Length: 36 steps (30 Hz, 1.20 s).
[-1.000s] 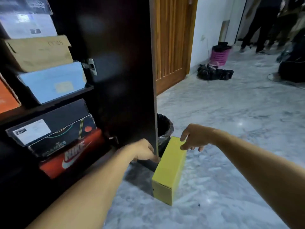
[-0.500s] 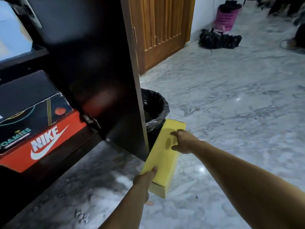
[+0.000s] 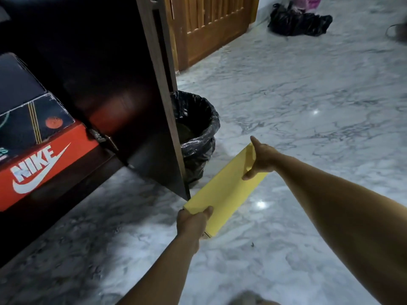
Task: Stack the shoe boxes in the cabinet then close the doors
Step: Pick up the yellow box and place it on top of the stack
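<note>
Both hands (image 3: 262, 158) at opposite ends of the yellow shoe box (image 3: 224, 190).

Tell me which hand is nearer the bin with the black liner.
Right. The right hand grips the yellow box's far end, just right of the bin; the left hand holds the near end, farther from it.

Dim indoor shot, uneven light.
Dark wooden cabinet (image 3: 92, 62) interior v. murky; glare spots on glossy grey marble floor (image 3: 286, 106); edges bent, bottom blurred.

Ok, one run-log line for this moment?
phase: pickup | left hand grips yellow shoe box near end | right hand grips far end | cabinet door open
</note>
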### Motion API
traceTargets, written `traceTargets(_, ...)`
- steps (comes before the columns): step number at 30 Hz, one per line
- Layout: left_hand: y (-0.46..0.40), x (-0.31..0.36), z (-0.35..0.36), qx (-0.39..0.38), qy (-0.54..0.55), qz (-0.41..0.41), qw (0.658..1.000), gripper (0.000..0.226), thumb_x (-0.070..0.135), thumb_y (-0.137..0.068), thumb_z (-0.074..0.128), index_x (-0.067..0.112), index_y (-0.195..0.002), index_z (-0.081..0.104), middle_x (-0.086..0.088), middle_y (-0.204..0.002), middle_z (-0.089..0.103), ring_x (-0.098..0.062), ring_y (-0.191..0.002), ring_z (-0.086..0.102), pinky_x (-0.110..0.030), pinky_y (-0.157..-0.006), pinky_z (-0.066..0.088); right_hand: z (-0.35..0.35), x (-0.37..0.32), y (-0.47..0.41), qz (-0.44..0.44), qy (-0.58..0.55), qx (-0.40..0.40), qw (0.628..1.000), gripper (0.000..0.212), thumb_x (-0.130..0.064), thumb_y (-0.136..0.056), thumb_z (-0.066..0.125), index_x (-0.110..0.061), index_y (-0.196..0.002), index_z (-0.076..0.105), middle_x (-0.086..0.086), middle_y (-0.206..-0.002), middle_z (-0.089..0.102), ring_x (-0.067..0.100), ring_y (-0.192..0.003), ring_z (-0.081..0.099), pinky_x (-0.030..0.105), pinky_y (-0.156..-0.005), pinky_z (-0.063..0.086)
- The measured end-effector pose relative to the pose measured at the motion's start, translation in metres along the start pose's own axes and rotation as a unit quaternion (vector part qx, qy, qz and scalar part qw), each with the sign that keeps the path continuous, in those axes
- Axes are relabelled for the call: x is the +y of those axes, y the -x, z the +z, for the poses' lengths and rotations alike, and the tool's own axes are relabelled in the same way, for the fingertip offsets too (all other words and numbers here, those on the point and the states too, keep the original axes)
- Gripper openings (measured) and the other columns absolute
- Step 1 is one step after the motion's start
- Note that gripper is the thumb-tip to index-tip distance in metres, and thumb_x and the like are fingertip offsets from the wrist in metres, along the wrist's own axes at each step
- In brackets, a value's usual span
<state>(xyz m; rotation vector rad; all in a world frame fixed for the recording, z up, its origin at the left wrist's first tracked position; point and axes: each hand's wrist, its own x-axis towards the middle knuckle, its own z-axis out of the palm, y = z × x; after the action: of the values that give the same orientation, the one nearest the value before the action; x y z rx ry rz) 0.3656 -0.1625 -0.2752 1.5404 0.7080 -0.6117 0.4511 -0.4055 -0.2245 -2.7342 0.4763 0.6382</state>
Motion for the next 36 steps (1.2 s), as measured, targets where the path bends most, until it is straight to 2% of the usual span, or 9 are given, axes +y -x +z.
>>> traceTargets(3,0.004,0.000,0.002,-0.004,-0.036,0.020,0.999,0.053,0.019,-0.075,0.081,0.009,-0.120,0.056,-0.008,-0.116,0.064,-0.029,-0.103,0.060,-0.046,-0.092,0.052,0.010,0.027,0.019,0.026,-0.039,0.031,0.998,0.144,-0.052,-0.049,0.089,-0.020,-0.153,-0.006,0.013,-0.150,0.035,0.034,-0.136,0.033,0.041,-0.110,0.032)
traceTargets(7,0.019,-0.002,0.001,0.016,-0.089,0.046,0.995,0.060,0.021,-0.075,0.079,0.015,-0.124,0.046,-0.008,-0.124,0.057,-0.028,-0.104,0.056,-0.043,-0.089,0.052,0.021,0.053,0.051,0.019,-0.120,0.068,0.990,0.139,-0.038,-0.048,0.093,-0.027,-0.153,0.002,0.016,-0.144,0.039,0.035,-0.129,0.041,0.038,-0.100,0.040)
traceTargets(11,0.047,-0.008,-0.015,0.002,-0.148,0.102,0.984,0.099,0.019,-0.078,0.077,0.028,-0.151,0.012,-0.001,-0.153,0.030,-0.024,-0.130,0.042,-0.017,-0.058,0.045,0.024,0.071,0.094,0.000,-0.124,0.104,0.987,0.127,-0.033,-0.049,0.093,-0.037,-0.150,0.017,0.015,-0.138,0.048,0.034,-0.121,0.048,0.035,-0.092,0.044)
traceTargets(13,0.057,-0.014,-0.027,-0.021,-0.131,0.144,0.981,0.096,0.016,-0.075,0.079,0.032,-0.148,0.018,0.000,-0.146,0.038,-0.022,-0.123,0.046,-0.017,-0.054,0.044,0.025,0.076,0.116,-0.011,-0.125,0.115,0.985,0.113,-0.031,-0.050,0.093,-0.036,-0.145,0.032,0.015,-0.129,0.053,0.034,-0.114,0.051,0.033,-0.086,0.044)
traceTargets(18,0.084,-0.015,-0.063,-0.029,-0.136,0.218,0.966,0.080,0.012,-0.066,0.085,0.031,-0.130,0.041,0.000,-0.120,0.061,-0.020,-0.106,0.059,-0.041,-0.090,0.052,0.020,0.076,0.174,-0.042,-0.171,0.170,0.970,0.072,-0.018,-0.056,0.089,-0.028,-0.120,0.057,0.008,-0.102,0.063,0.027,-0.085,0.057,0.032,-0.069,0.046)
traceTargets(23,0.117,-0.018,-0.115,-0.020,-0.156,0.274,0.949,0.076,0.009,-0.060,0.088,0.031,-0.121,0.048,0.006,-0.108,0.065,-0.018,-0.102,0.063,-0.041,-0.089,0.052,0.014,0.058,0.226,-0.083,-0.249,0.197,0.944,0.042,-0.013,-0.064,0.087,-0.028,-0.099,0.070,0.006,-0.090,0.071,0.023,-0.075,0.065,0.045,-0.072,0.057)
traceTargets(28,0.158,-0.008,-0.169,0.001,-0.154,0.323,0.934,0.072,0.006,-0.060,0.088,0.028,-0.118,0.051,0.011,-0.101,0.065,-0.005,-0.093,0.062,-0.023,-0.068,0.048,-0.007,0.016,0.267,-0.134,-0.254,0.217,0.933,0.038,-0.014,-0.065,0.087,-0.022,-0.099,0.074,0.009,-0.082,0.070,0.027,-0.074,0.068,0.046,-0.068,0.059)
traceTargets(32,0.195,0.014,-0.213,0.037,-0.141,0.371,0.917,0.066,0.005,-0.062,0.087,0.030,-0.113,0.053,0.014,-0.096,0.064,0.003,-0.086,0.060,-0.014,-0.060,0.044,-0.030,-0.027,0.296,-0.193,-0.246,0.248,0.917,0.040,-0.012,-0.063,0.087,-0.017,-0.101,0.075,0.013,-0.081,0.069,0.025,-0.071,0.069,0.041,-0.059,0.060)
traceTargets(36,0.232,0.031,-0.261,0.072,-0.107,0.406,0.905,0.056,0.015,-0.066,0.086,0.035,-0.110,0.058,0.007,-0.106,0.066,-0.013,-0.098,0.063,-0.032,-0.083,0.053,-0.049,-0.073,0.321,-0.245,-0.242,0.257,0.903,0.042,-0.011,-0.064,0.087,-0.017,-0.103,0.074,0.013,-0.084,0.069,0.026,-0.069,0.070,0.038,-0.057,0.060)
